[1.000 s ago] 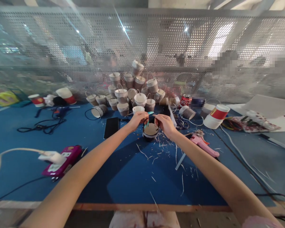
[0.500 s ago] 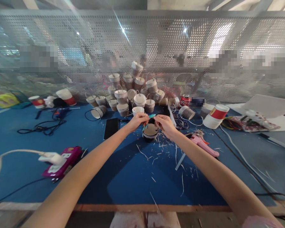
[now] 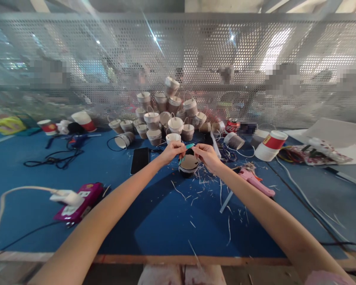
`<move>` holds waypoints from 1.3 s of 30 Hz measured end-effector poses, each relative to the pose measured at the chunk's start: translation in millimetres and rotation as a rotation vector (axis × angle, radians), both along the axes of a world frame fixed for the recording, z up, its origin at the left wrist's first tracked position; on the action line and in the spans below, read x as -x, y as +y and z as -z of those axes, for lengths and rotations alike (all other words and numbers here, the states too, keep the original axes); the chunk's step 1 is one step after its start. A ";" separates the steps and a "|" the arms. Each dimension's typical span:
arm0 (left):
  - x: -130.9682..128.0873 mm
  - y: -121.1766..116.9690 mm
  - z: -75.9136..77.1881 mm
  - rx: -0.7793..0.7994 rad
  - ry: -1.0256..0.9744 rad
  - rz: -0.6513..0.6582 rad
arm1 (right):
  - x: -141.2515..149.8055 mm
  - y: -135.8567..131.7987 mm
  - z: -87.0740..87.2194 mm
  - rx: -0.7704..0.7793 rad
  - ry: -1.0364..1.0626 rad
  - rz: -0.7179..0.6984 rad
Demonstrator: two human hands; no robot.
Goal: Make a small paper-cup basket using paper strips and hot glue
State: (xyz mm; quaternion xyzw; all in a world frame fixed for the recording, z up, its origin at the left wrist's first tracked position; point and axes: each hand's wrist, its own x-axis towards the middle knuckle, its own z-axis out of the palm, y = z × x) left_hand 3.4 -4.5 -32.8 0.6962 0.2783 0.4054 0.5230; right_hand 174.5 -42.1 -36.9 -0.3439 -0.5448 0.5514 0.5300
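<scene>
My left hand (image 3: 174, 152) is closed, thumb and fingers pinching a small teal item (image 3: 190, 146). One end of it points at the right hand, and another teal bit hangs below the left fingers; its exact kind is unclear. Opposite, my right hand (image 3: 207, 156) is closed in a pinch by the item's tip; what lies in those fingertips is too small to make out. Just beneath both hands stands an upright small cup-shaped bucket (image 3: 188, 170), pale inside with a dark band outside. Fibre scraps (image 3: 206, 176) lie scattered around it.
Stacked small buckets (image 3: 152, 120) fill the back middle before a perforated metal screen (image 3: 121, 51). A black phone (image 3: 139, 160) and purple power strip (image 3: 80, 204) lie left. On the right are a pink glue gun (image 3: 256, 182), red-and-white cups (image 3: 271, 145) and a cola can (image 3: 231, 126).
The whole view has shifted very slightly. Both hands keep the same pinch above the small bucket, and the teal item tilts a little differently.
</scene>
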 end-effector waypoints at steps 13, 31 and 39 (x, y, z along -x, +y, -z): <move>18.2 3.6 -28.9 -0.108 0.184 0.167 | 0.6 -3.1 -4.1 -0.144 -0.073 0.049; 10.6 8.3 1.5 0.121 0.284 0.362 | -11.3 14.2 -3.3 0.134 0.054 0.325; 23.0 11.3 -0.8 0.315 0.154 0.189 | -2.1 2.8 -10.7 0.340 0.024 0.300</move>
